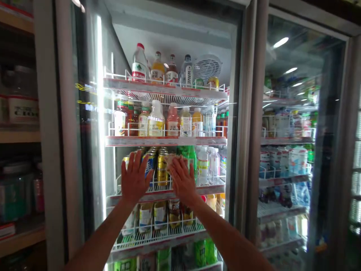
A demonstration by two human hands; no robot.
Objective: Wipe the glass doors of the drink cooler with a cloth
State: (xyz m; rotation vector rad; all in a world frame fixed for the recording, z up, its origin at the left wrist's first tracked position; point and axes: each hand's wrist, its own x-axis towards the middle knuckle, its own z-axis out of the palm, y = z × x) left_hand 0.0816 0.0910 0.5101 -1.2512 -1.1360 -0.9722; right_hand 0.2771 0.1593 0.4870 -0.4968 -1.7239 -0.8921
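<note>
My left hand (134, 180) is raised with its fingers spread, palm toward the glass door (87, 150) of a lit drinks fridge. It holds nothing. Beside it, my right hand (182, 180) presses a pale, crumpled cloth or tissue (169, 159) toward the same glass, and the fingers partly cover it. Behind the hands, gold cans (163, 167) and green bottles (192, 158) stand on a wire-fronted shelf (210, 189). Whether my left palm actually touches the glass I cannot tell.
A metal door frame (248, 113) divides this fridge from a second glass-fronted fridge (284, 150) on the right. Wooden shelves (19, 136) with jars stand at the left. Bottles (156, 118) and cans fill several fridge shelves.
</note>
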